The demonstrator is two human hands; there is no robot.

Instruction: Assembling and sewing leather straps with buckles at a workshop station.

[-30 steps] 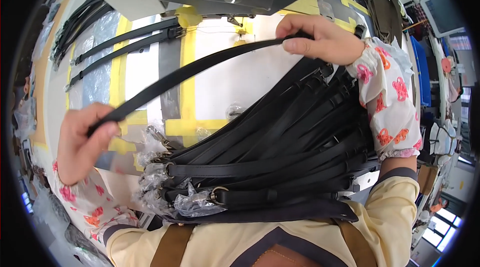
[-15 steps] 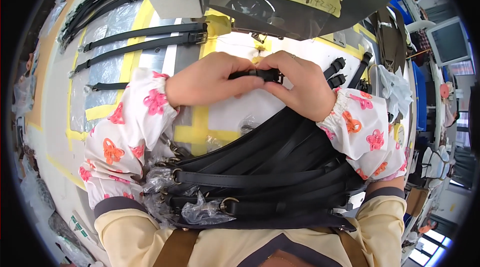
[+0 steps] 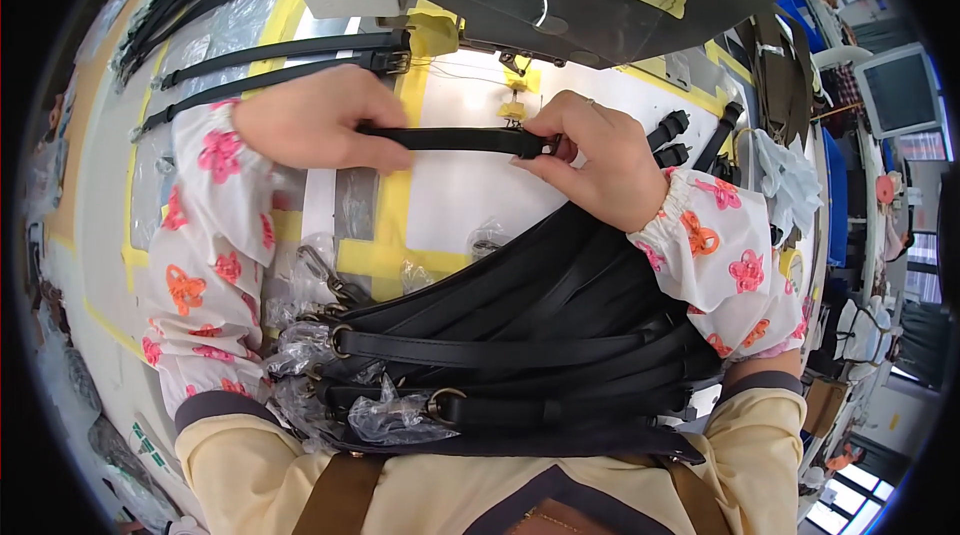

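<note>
A black leather strap (image 3: 455,139) is stretched between my two hands above the white work surface, just short of the sewing machine's needle area (image 3: 515,70). My left hand (image 3: 320,120) has its fingers closed round the strap's left part. At the other end, my right hand (image 3: 600,157) pinches the strap close to its buckle, which the fingers partly hide. Several more black straps (image 3: 500,350) lie heaped across my lap and the table's near edge, with metal rings and clear plastic wrap (image 3: 400,417) on their left ends.
Two straps with buckles (image 3: 290,52) lie beyond my left hand, and a bundle of straps (image 3: 200,0) sits at the far left. The dark machine head (image 3: 480,5) with a yellow note overhangs the far side. Short rolled straps (image 3: 672,135) rest right of my right hand.
My left hand has slid leftward along the strap, so a longer length now shows between the hands. My right hand has stayed nearly in place, still gripping the buckle end.
</note>
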